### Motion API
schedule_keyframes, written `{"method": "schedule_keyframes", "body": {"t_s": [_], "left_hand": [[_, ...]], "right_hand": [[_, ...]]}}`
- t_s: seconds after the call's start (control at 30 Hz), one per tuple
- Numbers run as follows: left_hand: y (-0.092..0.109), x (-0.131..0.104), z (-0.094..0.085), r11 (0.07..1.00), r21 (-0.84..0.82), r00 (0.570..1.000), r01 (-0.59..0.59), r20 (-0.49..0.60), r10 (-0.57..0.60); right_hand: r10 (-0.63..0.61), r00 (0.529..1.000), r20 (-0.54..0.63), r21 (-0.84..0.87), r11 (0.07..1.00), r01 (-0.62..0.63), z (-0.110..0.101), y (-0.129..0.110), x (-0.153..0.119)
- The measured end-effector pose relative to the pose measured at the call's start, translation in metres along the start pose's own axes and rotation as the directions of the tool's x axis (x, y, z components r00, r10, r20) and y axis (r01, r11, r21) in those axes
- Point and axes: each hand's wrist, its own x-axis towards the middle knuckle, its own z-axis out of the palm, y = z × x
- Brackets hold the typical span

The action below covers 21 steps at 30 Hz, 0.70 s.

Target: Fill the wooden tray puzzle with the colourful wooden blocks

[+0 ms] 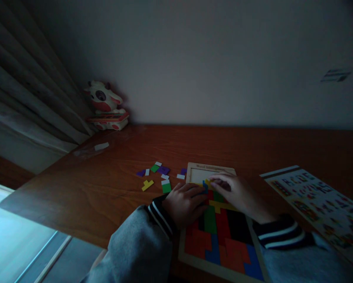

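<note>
A wooden puzzle board lies on the table, its lower part filled with red, blue, green, black and yellow pieces and its top showing a bare pale strip. My left hand rests palm down over the board's left side, fingers spread and pointing right, beside a small blue piece. Reaching in from the right, my right hand pinches a small yellow piece between thumb and fingertips, next to the blue one. Part of the board is hidden under both hands.
Left of the board lie several loose pieces, among them a yellow one and a green one. A printed sheet lies at the right. A cow toy stands at the back left, near a curtain.
</note>
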Motion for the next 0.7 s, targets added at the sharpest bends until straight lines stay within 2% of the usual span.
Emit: {"method": "schedule_keyframes", "body": {"t_s": [0.1, 0.27, 0.37, 0.43, 0.53, 0.7], "left_hand": [[0.000, 0.000, 0.000, 1.000, 0.010, 1.000, 0.002, 0.008, -0.002], [0.001, 0.000, 0.000, 1.000, 0.014, 1.000, 0.005, 0.011, -0.005], [0.001, 0.000, -0.001, 1.000, 0.012, 1.000, 0.014, 0.014, -0.014], [0.002, 0.000, -0.001, 1.000, 0.008, 1.000, 0.016, 0.017, -0.016], [0.002, 0.001, -0.002, 1.000, 0.005, 1.000, 0.017, 0.024, -0.017], [0.002, 0.001, -0.001, 1.000, 0.004, 1.000, 0.021, 0.022, -0.021]], "right_hand": [[-0.014, 1.000, 0.019, 0.025, 1.000, 0.014, 0.004, 0.001, 0.000], [0.070, 0.997, -0.042, 0.143, 0.988, -0.063, -0.001, -0.001, 0.000], [0.115, 0.989, -0.093, 0.127, 0.987, -0.103, -0.007, -0.003, 0.000], [0.122, 0.989, -0.085, 0.091, 0.989, -0.114, -0.009, -0.002, 0.000], [0.087, 0.994, -0.062, 0.003, 0.996, -0.087, -0.008, -0.001, -0.001], [-0.041, 0.999, -0.015, -0.094, 0.995, 0.040, -0.005, 0.000, 0.000]]}}
